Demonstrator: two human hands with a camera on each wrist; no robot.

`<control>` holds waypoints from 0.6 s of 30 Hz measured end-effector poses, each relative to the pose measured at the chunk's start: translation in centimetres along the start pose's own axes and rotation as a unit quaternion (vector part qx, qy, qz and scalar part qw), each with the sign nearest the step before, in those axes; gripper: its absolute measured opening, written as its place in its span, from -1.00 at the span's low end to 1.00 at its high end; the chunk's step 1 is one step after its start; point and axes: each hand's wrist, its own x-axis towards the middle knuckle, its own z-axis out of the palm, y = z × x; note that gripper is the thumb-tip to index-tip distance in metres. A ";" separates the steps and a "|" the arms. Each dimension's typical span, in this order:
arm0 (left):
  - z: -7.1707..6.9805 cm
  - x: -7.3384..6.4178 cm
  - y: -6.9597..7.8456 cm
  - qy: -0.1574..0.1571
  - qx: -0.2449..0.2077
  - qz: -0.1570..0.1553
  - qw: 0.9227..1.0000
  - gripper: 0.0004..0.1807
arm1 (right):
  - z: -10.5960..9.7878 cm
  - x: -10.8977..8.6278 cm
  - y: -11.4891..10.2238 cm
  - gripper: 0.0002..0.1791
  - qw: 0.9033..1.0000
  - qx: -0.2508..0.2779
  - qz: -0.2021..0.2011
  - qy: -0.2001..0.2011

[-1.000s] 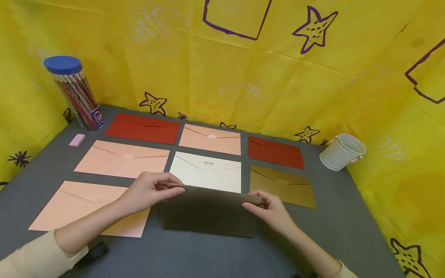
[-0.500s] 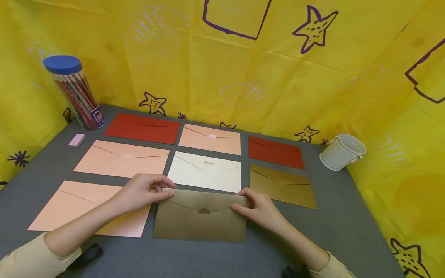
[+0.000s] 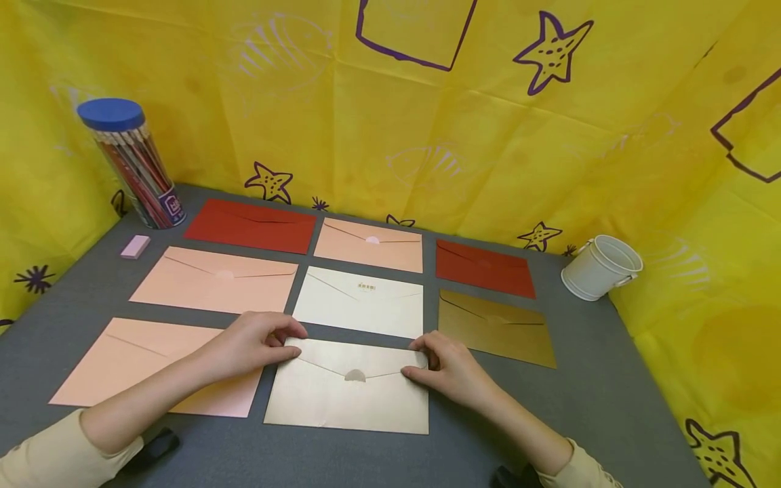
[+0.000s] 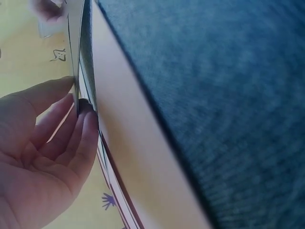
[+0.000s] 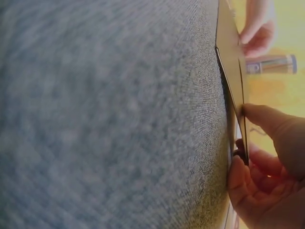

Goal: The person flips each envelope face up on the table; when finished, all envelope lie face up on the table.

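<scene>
A pale gold envelope (image 3: pixel 348 403), flap side up with a round seal, lies nearly flat at the front middle. My left hand (image 3: pixel 250 346) pinches its upper left corner between thumb and fingers. At the upper right corner my right hand (image 3: pixel 454 369) pinches it in the same way. Both wrist views show the far edge raised slightly off the table, with the left fingers (image 4: pixel 88 124) and right fingers (image 5: pixel 238 181) under it. Just beyond lies a white envelope (image 3: pixel 366 305) with a barcode. A pink envelope (image 3: pixel 140 352) is partly hidden under my left forearm.
Farther back are a pink envelope (image 3: pixel 201 281), a red one (image 3: pixel 250 230), a small peach one (image 3: pixel 369 251), another red one (image 3: pixel 485 271) and a darker gold one (image 3: pixel 494 332). Pencil tub (image 3: pixel 134 166) and eraser (image 3: pixel 135 247) stand left, white bucket (image 3: pixel 594 271) right.
The held envelope has tipped down from steeply raised, dark side showing, to nearly flat with its flap side lit. Both hands have come lower and slightly left with it.
</scene>
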 end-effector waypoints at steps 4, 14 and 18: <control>0.1 0.0 -0.1 -0.006 0.014 0.016 1.000 -0.78 | 0.0 0.0 -0.1 -0.65 1.000 -0.008 0.013 -0.007; 0.3 -0.2 -0.2 0.000 0.047 0.043 0.998 -0.78 | 0.1 -0.1 0.0 -0.67 1.000 0.003 0.008 -0.005; 0.5 -0.3 -0.2 0.015 0.099 0.075 0.992 -0.80 | 0.2 -0.1 0.2 -0.67 1.000 0.007 0.008 -0.006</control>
